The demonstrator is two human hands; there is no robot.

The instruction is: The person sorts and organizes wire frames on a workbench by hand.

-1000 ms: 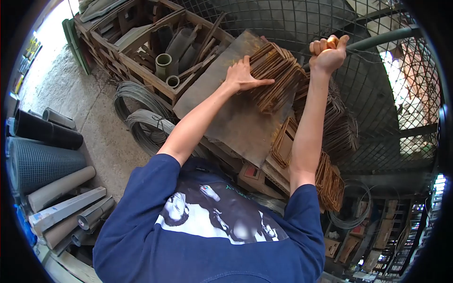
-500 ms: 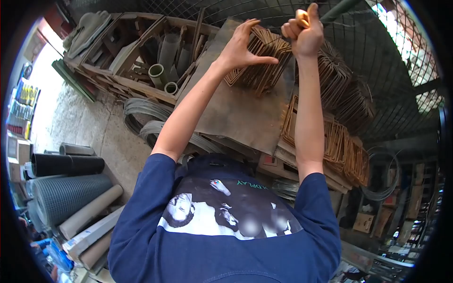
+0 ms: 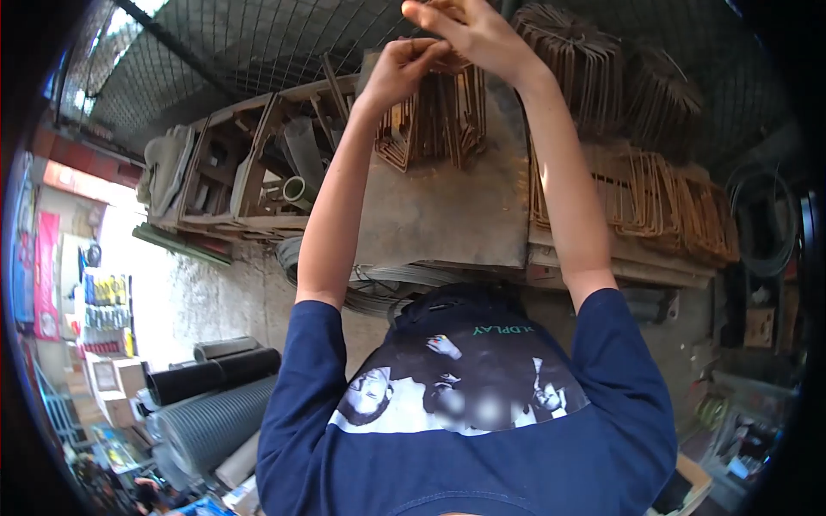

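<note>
Hands raised together at top of view: left hand (image 3: 404,69) with fingers curled onto the rusty wire frames (image 3: 434,120), right hand (image 3: 469,30) pinching their top. Frames stand upright on a grey sheet (image 3: 447,206); wooden crate (image 3: 241,181) behind left.

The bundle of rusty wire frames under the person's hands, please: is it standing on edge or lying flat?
On edge. The bundle of wire frames stands upright on the grey metal sheet, frames side by side, just below both hands.
</note>
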